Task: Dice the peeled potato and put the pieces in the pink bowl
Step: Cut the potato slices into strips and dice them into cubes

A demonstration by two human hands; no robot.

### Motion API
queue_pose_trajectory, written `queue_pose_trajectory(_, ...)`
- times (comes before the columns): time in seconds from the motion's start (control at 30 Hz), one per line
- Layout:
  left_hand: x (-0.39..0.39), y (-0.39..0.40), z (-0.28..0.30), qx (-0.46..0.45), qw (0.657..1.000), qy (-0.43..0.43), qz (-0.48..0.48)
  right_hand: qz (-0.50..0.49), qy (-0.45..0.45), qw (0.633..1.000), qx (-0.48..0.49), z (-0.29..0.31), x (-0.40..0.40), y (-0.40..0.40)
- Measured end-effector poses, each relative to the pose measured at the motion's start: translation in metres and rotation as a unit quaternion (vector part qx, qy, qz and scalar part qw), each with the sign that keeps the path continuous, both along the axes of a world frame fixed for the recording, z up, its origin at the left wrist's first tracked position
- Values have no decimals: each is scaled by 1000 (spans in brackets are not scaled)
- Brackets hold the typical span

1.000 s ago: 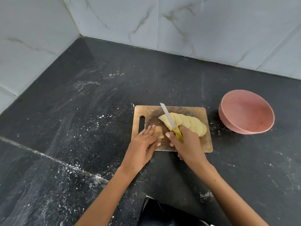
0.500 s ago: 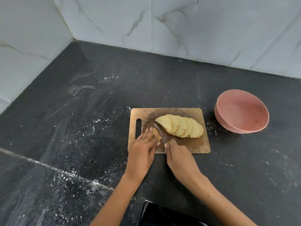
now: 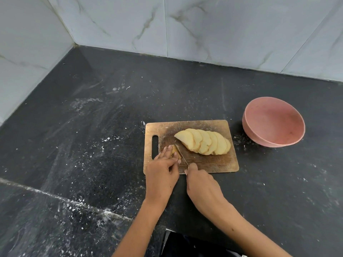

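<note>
Where the two walls meet: pale marble-look tiles (image 3: 204, 28) with grey veins and thin grout lines, joining at a corner on the far left.
Counter: a black stone worktop (image 3: 92, 127), dusted with white specks and smears, most thickly on the left and along a seam in the slab near the front edge.
Board: a worn wooden cutting board (image 3: 209, 162) with a handle slot at its left end, lying flat near the front of the worktop.
Potato: peeled slices (image 3: 204, 140) fanned and overlapping on the far right part of the board; one small piece (image 3: 174, 149) sits apart at the near left.
Left hand (image 3: 163, 173): fingers laid close together, tips pressing on the small piece.
Right hand (image 3: 202, 186): curled around the handle of a knife (image 3: 181, 154), whose blade sits just beside the small piece, by the left fingertips.
Pink bowl (image 3: 259, 138): on the worktop right of the board, apart from it, holding no potato.
</note>
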State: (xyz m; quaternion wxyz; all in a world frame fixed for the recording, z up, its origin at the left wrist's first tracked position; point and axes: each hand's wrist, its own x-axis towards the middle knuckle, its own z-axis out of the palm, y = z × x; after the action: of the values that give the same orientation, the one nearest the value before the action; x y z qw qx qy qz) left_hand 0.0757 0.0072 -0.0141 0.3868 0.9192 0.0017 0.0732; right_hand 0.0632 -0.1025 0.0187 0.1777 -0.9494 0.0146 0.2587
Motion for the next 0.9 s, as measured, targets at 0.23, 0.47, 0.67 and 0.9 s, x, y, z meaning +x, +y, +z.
queue_pose_trajectory(0.23,0,2,1,13,1000,7,-11,-31,6,998,51,4,7,-2)
queue_pose_trajectory(0.47,0,0,2,16,1000,11,-2,-22,53,998,-1,3,-18,-13)
queue_pose_trajectory(0.67,-1,3,-2,7,1000,6,-7,-54,72,995,51,10,-33,-32)
queue_pose_trajectory(0.9,3,17,-6,-21,999,-1,-30,-86,-25,985,146,21,-18,-37)
